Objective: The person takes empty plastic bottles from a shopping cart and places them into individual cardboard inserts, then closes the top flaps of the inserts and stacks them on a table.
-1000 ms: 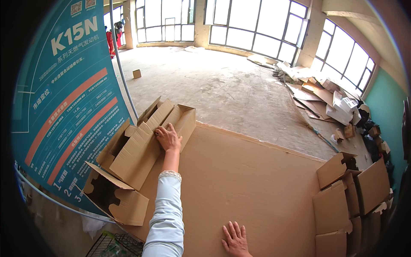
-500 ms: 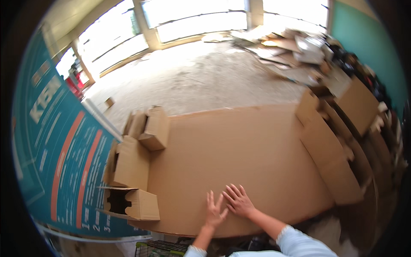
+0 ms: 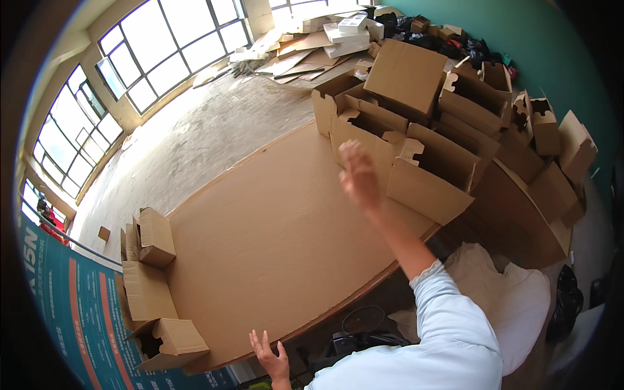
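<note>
My right hand [image 3: 361,177] is stretched out over the far right part of a cardboard-topped table [image 3: 253,240]. It is blurred, its fingers look extended, and nothing shows in it. Just right of it stand open brown cardboard boxes, the nearest one [image 3: 429,179] with its mouth facing up. Whether the hand touches a box I cannot tell. My left hand [image 3: 272,361] is at the near edge of the table with its fingers spread, holding nothing. At the table's left end is a row of small cartons, the nearest [image 3: 172,344] open on its side.
More open boxes [image 3: 478,97] are piled at the right, with a large closed-looking carton [image 3: 406,75] among them. Flattened cardboard and white foam [image 3: 348,39] lie by the windows. A white sack [image 3: 500,292] sits right of me. A teal printed banner [image 3: 65,312] stands at the left.
My view has swung to the right. My right hand has left the table's middle and reached toward the boxes at right. My left hand has drawn apart from it, to the near edge.
</note>
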### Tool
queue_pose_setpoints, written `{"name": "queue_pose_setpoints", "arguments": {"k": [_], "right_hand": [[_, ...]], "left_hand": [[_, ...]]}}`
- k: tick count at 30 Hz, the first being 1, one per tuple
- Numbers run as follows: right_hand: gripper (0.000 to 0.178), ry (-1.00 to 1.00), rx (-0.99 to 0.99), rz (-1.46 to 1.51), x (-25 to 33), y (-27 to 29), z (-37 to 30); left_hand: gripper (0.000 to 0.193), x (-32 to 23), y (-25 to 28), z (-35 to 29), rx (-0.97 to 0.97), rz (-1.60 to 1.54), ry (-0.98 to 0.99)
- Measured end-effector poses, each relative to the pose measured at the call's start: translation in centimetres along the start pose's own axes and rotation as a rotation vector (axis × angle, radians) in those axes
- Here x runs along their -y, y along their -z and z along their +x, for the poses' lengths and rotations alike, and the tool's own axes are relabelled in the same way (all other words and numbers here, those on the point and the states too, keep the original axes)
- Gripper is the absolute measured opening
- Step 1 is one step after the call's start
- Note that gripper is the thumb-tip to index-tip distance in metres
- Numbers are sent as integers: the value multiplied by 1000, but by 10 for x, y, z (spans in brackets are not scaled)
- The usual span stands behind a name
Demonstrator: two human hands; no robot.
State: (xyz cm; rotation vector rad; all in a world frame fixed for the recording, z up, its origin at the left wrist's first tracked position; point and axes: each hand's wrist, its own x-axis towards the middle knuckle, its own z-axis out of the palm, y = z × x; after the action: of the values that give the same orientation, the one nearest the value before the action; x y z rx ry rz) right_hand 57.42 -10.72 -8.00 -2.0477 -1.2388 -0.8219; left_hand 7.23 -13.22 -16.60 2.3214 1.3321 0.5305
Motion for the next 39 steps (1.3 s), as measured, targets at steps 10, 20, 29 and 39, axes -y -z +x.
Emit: {"name": "queue_pose_setpoints", "arguments": {"k": [10,20,29,39], "right_hand": [[13,-105,439,-315,-92,-9,66],[6,326,551,331,103,39,0],[9,739,726,724,205,109,-58],[30,704,974,580,220,113,-43]], "left_hand": [[35,-35,-14,13,30,-76,-148],[31,-27,18,0,-132,-135,-43],[32,-33,78,-24,-313,-162,15],[19,101,84,-230,-793,-244,886]]}}
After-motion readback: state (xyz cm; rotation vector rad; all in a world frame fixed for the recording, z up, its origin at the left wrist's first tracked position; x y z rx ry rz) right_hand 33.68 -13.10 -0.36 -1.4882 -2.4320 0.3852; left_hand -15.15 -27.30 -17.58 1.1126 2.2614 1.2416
